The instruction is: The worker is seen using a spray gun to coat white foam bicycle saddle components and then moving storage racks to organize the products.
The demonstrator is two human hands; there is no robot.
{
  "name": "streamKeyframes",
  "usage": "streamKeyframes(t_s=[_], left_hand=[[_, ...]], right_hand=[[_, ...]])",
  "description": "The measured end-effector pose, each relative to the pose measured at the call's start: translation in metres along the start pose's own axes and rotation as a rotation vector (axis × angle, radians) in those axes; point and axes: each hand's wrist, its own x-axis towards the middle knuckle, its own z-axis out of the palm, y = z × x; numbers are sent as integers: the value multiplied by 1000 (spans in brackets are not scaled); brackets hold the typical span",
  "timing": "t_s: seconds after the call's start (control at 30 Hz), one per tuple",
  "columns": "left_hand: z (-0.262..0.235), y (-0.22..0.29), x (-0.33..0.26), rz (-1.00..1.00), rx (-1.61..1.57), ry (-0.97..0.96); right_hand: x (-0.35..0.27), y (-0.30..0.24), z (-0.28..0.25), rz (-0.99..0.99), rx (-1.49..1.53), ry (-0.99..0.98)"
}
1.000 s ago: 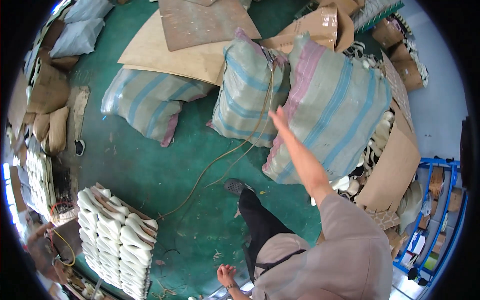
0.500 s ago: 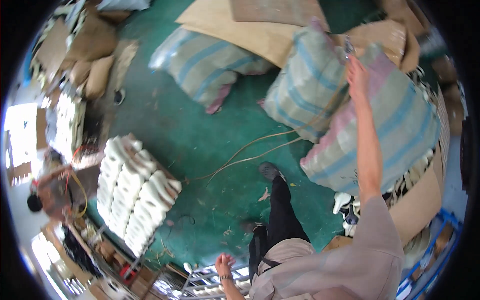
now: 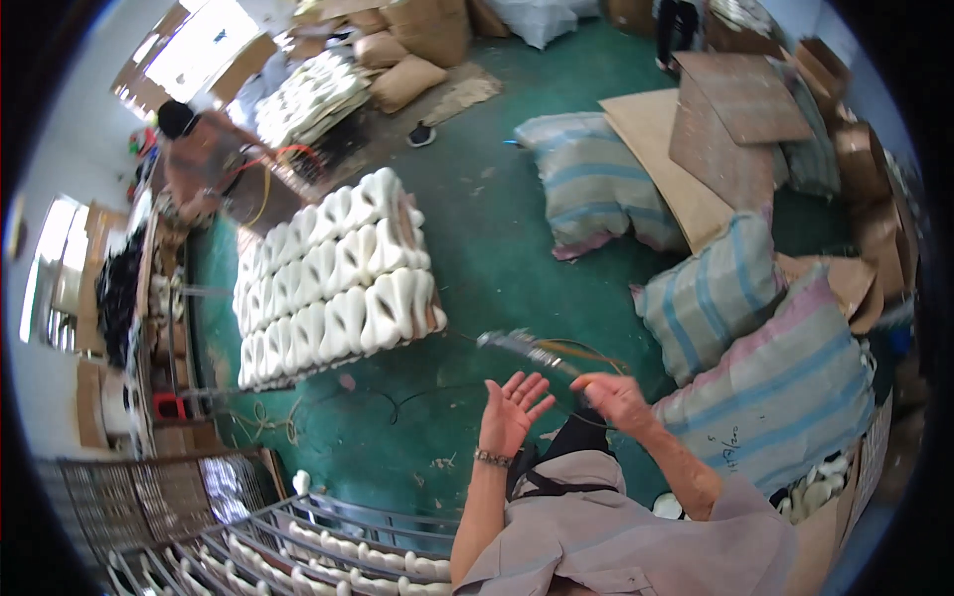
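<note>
My right hand (image 3: 616, 402) is closed around the handle end of a silver metal tool (image 3: 527, 350), smeared by motion, so its kind is unclear. A thin yellowish hose (image 3: 591, 350) loops beside it. Close by, my left hand (image 3: 514, 415) is palm up with its fingers spread and nothing in it, a bracelet at the wrist. The tool's far end points left toward a tall stack of white saddle-shaped pieces (image 3: 338, 268), apart from it.
Striped woven sacks (image 3: 775, 382) and cardboard sheets (image 3: 646, 169) lie at the right. A metal rack (image 3: 328, 541) with white pieces stands at the near left. Beyond the stack, another person (image 3: 214, 164) works beside orange and yellow hoses. A loose shoe (image 3: 421, 134) lies on the floor.
My view has swung left. My right hand has come back from above the sacks with the silver tool, in front of my body. My left hand has risen beside it, opening palm up.
</note>
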Motion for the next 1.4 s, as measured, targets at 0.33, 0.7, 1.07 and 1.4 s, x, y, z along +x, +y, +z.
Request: streamKeyframes(t_s=[0.33, 0.7, 1.07, 1.4], left_hand=[[-207, 188, -228, 655, -748, -241], [-251, 290, -260, 1049, 167, 612], [-301, 548, -272, 903, 1139, 533], [-392, 718, -243, 698, 1043, 102]], right_hand=[[8, 5, 342, -279, -364, -934], [83, -41, 603, -762, -617, -896], [224, -97, 837, -832, -345, -671], [286, -164, 1002, -406, 152, -741]])
